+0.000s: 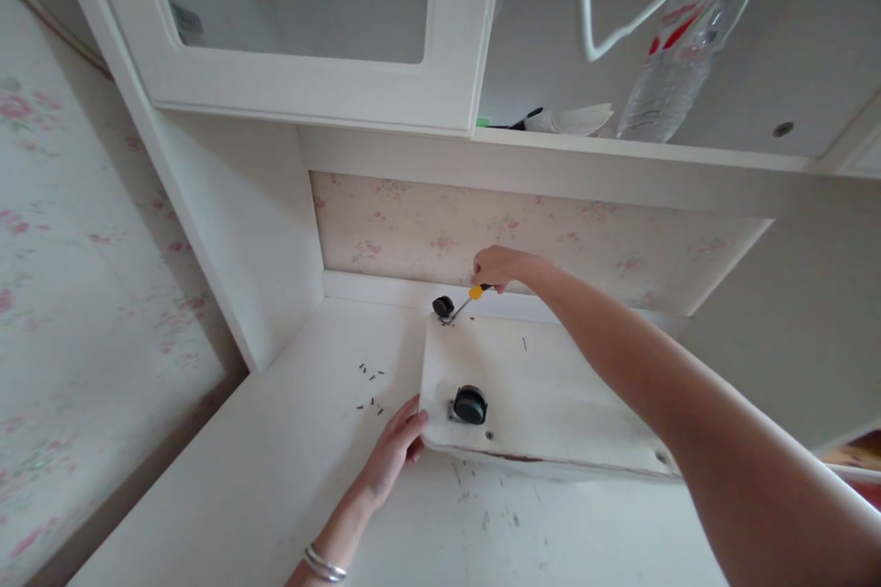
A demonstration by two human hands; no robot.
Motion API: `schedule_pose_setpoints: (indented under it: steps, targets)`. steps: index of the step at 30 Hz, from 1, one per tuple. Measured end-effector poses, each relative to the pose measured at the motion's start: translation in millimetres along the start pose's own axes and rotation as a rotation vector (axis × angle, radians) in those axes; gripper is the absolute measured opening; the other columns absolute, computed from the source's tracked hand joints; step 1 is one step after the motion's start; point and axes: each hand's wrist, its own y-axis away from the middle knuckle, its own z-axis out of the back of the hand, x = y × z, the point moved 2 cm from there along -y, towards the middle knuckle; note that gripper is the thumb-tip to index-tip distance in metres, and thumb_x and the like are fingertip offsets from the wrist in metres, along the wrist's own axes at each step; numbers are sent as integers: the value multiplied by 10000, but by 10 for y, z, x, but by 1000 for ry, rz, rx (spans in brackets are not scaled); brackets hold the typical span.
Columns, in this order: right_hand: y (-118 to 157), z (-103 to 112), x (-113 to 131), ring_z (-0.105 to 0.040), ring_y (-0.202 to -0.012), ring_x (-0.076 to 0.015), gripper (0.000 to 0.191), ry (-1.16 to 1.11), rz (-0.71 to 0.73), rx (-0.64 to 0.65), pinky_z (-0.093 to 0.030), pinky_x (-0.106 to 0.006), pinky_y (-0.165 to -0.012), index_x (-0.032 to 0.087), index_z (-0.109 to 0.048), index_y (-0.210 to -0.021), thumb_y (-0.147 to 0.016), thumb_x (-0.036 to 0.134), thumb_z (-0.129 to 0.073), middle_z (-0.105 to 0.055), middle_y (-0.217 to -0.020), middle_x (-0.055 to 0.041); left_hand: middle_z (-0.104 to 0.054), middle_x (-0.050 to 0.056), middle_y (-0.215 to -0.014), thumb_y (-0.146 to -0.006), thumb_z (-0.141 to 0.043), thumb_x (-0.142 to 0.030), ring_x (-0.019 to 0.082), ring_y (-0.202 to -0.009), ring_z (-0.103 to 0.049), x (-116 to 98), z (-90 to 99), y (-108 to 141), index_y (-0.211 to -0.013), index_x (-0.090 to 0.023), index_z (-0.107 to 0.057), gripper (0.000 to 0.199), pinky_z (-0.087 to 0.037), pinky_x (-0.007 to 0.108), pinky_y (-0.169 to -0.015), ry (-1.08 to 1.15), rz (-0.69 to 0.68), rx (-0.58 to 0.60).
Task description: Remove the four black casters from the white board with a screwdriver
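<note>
My right hand (496, 268) is closed round the handle of a yellow and black screwdriver (476, 292). The screwdriver's tip reaches the base of a black caster (443, 306) at the far left corner of a white panel (551, 385). A second black caster (470, 404) stands on the panel nearer to me. My left hand (399, 442), below a wrist with silver bangles, grips the panel's near left corner, thumb on top and fingers at the edge. Several small dark screws (373, 376) lie on the white surface left of the panel.
Overhead is a white cabinet (309, 87) with a glass-fronted door. Its open section holds a clear plastic bottle (664, 92) and papers (578, 119), with a white wire rack (588, 0) in front. A white side panel (234, 220) stands at the left; floral wallpaper (440, 229) covers the back.
</note>
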Motion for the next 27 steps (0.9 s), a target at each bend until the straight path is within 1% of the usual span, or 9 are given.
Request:
schedule_pose_setpoints:
  steps: [3, 5, 7, 9, 12, 15, 18, 22, 27]
  targets:
    - [40, -48, -7, -678, -705, -203, 250, 44, 77, -73, -471, -298, -671, 147, -737, -995, -814, 286, -637, -744, -850, -111, -520, -10, -818, -857, -576, -552, 119, -645, -416, -10, 14, 17, -1326, -221, -527, 575, -336, 256, -601, -49, -45, -46]
    - [80, -103, -31, -673, -857, -223, 248, 75, 128, -134, -460, -299, -731, 172, -734, -1015, -797, 252, -646, -741, -976, -110, -533, 15, -930, -848, -594, -544, 127, -693, -453, -20, 37, 38, -1331, -228, -510, 583, -376, 266, -644, -115, -118, -159]
    - [132, -169, -67, -647, -959, -233, 246, 103, 180, -174, -447, -297, -775, 190, -731, -1019, -791, 222, -644, -728, -1044, -101, -536, 45, -1018, -843, -607, -530, 156, -774, -498, -66, 40, 77, -1294, -229, -541, 546, -416, 289, -717, -262, -214, -260]
    - [191, -238, -109, -631, -997, -232, 248, 124, 228, -191, -438, -296, -797, 206, -729, -1016, -793, 177, -623, -722, -1061, -88, -544, 75, -1074, -852, -601, -507, 204, -893, -529, -157, -8, 122, -1219, -239, -617, 455, -435, 331, -832, -474, -317, -260]
    - [273, -326, -172, -612, -1041, -233, 305, 143, 274, -212, -434, -301, -816, 217, -725, -1025, -780, 97, -587, -704, -1109, -85, -550, 99, -1091, -854, -597, -487, 250, -988, -542, -322, -143, 148, -1152, -254, -691, 390, -419, 388, -943, -745, -422, -170]
    - [344, -387, -228, -600, -1065, -241, 376, 155, 288, -231, -442, -306, -806, 212, -727, -1029, -742, 30, -566, -689, -1134, -90, -548, 98, -1015, -847, -596, -489, 261, -973, -537, -437, -270, 89, -1137, -263, -718, 388, -418, 411, -950, -884, -441, -139]
    - [422, -420, -281, -586, -1088, -241, 406, 159, 295, -258, -446, -308, -812, 215, -730, -1030, -740, 4, -539, -685, -1141, -85, -539, 84, -940, -821, -625, -468, 264, -956, -516, -479, -354, -14, -1024, -280, -770, 312, -413, 409, -929, -947, -428, -143]
    - [538, -458, -382, -568, -1104, -244, 365, 152, 290, -300, -443, -320, -843, 215, -722, -1047, -799, 36, -523, -678, -1151, -90, -543, 73, -901, -774, -675, -428, 266, -926, -504, -484, -406, -121, -914, -305, -798, 223, -381, 411, -908, -1005, -407, -183]
    - [654, -565, -524, -563, -1095, -257, 280, 123, 264, -338, -434, -338, -867, 201, -713, -1032, -829, 92, -554, -680, -1128, -100, -560, 58, -888, -766, -683, -427, 250, -889, -511, -457, -424, -174, -899, -316, -799, 208, -370, 387, -865, -1000, -383, -229]
